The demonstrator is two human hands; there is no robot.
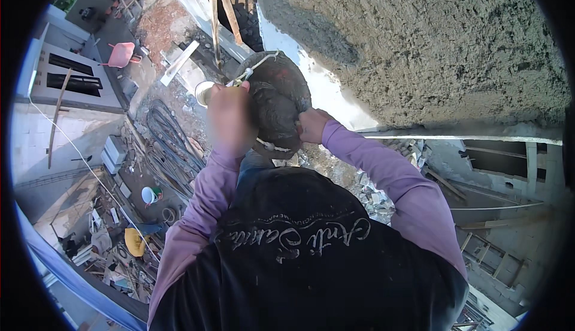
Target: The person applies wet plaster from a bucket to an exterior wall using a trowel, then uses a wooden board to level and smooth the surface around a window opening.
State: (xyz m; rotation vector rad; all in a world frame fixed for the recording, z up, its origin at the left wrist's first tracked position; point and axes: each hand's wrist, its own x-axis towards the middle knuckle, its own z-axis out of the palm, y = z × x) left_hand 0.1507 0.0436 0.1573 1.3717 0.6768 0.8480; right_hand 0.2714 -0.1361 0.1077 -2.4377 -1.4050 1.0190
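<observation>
A round, dark bucket (304, 78) smeared with grey hangs in front of my body, with wet grey mortar (271, 100) inside. Its pale rope handle (263, 61) runs from the far rim across to the left side and back to the near rim. My left hand (229, 118), partly blurred, is closed around that rope at the bucket's left side. At the right rim, my right hand (312, 125) grips the bucket with fingers curled. The bucket's underside is hidden.
A rough mortar-covered wall surface (419, 49) fills the upper right, with a pale edge (326, 82) beside the bucket. Far below lie a pink wheelbarrow (121, 54), coiled dark hoses (171, 139), a white bucket (150, 195), a yellow container (135, 242) and rubble. Wooden poles (224, 7) stand ahead.
</observation>
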